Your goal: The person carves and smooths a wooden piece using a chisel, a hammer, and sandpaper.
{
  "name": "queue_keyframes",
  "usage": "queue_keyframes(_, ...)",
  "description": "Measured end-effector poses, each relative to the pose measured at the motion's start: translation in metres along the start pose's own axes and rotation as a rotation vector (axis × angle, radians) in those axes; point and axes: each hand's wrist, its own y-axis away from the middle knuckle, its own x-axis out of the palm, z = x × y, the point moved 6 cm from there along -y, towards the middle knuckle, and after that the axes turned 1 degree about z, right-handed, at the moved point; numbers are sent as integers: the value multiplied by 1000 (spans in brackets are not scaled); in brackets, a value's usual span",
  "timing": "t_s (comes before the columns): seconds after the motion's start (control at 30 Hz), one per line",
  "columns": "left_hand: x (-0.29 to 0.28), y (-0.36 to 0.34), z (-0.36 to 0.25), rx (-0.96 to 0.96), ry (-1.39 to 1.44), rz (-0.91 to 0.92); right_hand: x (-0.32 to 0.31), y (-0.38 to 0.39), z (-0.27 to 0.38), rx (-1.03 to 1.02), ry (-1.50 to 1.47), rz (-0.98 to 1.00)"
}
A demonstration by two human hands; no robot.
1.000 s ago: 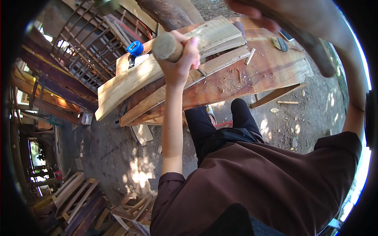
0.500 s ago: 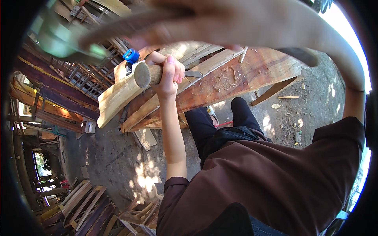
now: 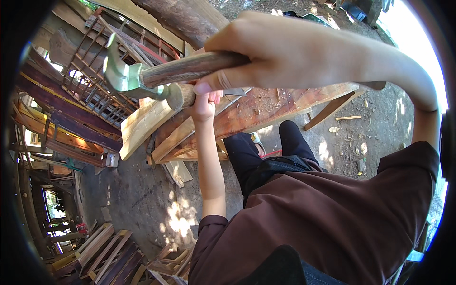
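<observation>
My right hand [image 3: 259, 54] grips the wooden handle of a claw hammer [image 3: 187, 68]. The hammer's shiny metal head lies at the butt end of a chisel [image 3: 179, 96]; in this view the two meet or overlap. My left hand [image 3: 204, 109] is closed round the chisel's thick wooden handle, its fingers partly hidden behind my right hand. Past the fist, the chisel's metal blade points right, over a pale wooden strip [image 3: 173, 141] that lies on a reddish slab bench [image 3: 256, 113]. The exact spot of the blade's edge is hard to make out.
Wood chips [image 3: 260, 100] lie scattered on the slab. A wider pale board [image 3: 142, 127] juts out at its left end. Barred wooden frames [image 3: 88, 71] and stacked timber lean at the far left. More cut wood [image 3: 102, 254] is piled at the lower left.
The hammer, blurred and farther left before, has come down and right to the chisel's butt. My right hand has lowered with it. My left hand keeps its grip almost in place.
</observation>
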Motion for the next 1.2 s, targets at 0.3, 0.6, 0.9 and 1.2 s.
queue_keyframes(0.3,6,-15,-49,250,-2,121,-23,66,-26,413,-143,-231)
queue_keyframes(0.6,9,-2,-29,195,-67,174,-7,149,-51,884,-455,-315)
queue_keyframes(0.9,14,-2,-21,173,-87,191,-10,163,-54,886,-491,-357)
queue_keyframes(1.2,17,-1,-20,170,-81,215,-6,159,-46,847,-502,-287)
